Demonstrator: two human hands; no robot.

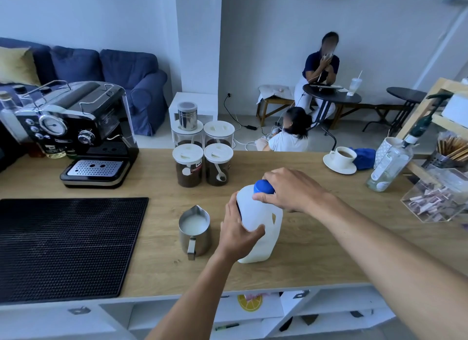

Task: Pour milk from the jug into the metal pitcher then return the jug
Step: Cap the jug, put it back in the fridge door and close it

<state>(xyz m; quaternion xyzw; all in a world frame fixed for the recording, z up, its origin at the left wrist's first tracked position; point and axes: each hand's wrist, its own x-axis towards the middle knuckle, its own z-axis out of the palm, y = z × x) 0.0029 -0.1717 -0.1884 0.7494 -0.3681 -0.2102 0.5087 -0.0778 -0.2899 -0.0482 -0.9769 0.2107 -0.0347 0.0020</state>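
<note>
A white plastic milk jug (263,220) stands upright on the wooden counter (316,251). My left hand (236,231) grips the jug's body from the left side. My right hand (288,188) grips the blue cap (263,186) on top of the jug. Just left of the jug stands the metal pitcher (194,232), with milk inside, its spout pointing away and its handle towards me.
A black rubber mat (63,246) covers the counter's left. An espresso machine (76,134) stands at back left, several coffee jars (202,162) behind the pitcher. A cup on a saucer (340,160), a glass bottle (390,165) and a clear box (440,198) sit at right.
</note>
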